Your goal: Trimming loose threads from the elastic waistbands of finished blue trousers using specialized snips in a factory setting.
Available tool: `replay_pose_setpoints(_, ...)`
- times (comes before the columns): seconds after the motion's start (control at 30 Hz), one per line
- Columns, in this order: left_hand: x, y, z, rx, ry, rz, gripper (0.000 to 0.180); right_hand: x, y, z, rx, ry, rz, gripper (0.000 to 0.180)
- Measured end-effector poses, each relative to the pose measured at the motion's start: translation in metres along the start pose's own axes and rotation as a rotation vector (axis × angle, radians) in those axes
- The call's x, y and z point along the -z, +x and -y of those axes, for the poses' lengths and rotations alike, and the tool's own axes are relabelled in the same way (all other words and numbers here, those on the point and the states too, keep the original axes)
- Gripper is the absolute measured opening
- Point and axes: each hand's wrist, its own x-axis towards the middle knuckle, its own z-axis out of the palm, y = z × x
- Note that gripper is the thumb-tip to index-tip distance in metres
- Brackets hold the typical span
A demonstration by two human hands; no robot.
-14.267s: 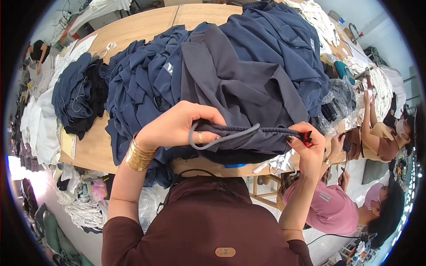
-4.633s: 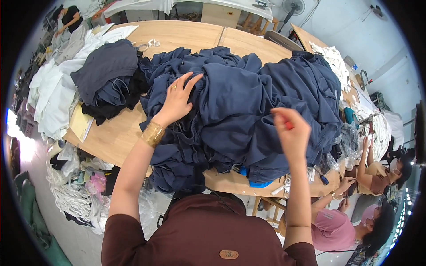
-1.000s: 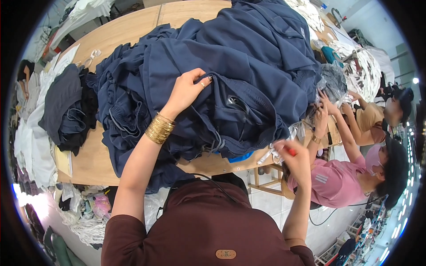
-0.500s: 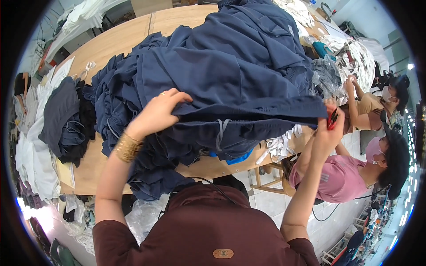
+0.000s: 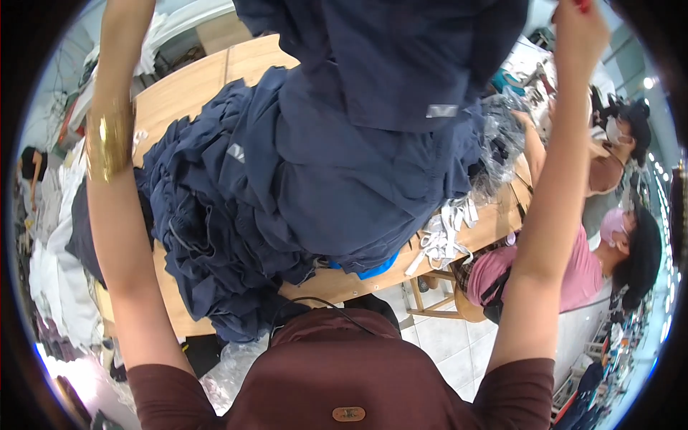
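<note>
Two raised arms lift the navy garment above the worktop pile. My right hand pinches its top edge; I cannot tell the left's grip. Soft, limp, light: hold by hems.

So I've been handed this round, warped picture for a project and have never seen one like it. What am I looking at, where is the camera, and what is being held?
There is no machine here. A person wears a wide fisheye camera on the head, looking down, which is why the picture is round and straight edges bend. The maroon shirt at the bottom is the wearer's own. Both bare arms are raised: the left arm, with a gold bracelet, runs out of the top edge, so that hand is not in view. The right hand shows at the very top. Between the arms hangs a dark blue garment, lifted above a large pile of dark blue clothes on a wooden table. How each hand grips the garment cannot be seen. White strips lie at the table edge. Other people sit at the right.
</note>
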Motion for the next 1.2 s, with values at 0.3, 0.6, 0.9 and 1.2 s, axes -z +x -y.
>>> replay_pose_setpoints(0.3,-0.013,-0.283,-0.059,0.504,-0.086,0.569,0.062,0.063,-0.287,0.065,-0.454,0.100,0.735,0.041)
replay_pose_setpoints(0.6,0.002,-0.326,-0.094,0.669,-0.156,0.364,0.048,0.101,-0.306,0.093,-0.708,0.123,0.727,0.050)
replay_pose_setpoints(0.9,0.024,-0.329,-0.107,0.641,-0.085,0.360,0.054,0.107,-0.306,0.101,-0.625,0.023,0.847,0.052)
replay_pose_setpoints(1.2,-0.020,-0.301,-0.183,1.536,-1.420,0.744,0.030,0.082,-0.304,0.119,-0.431,-0.014,0.749,0.034)
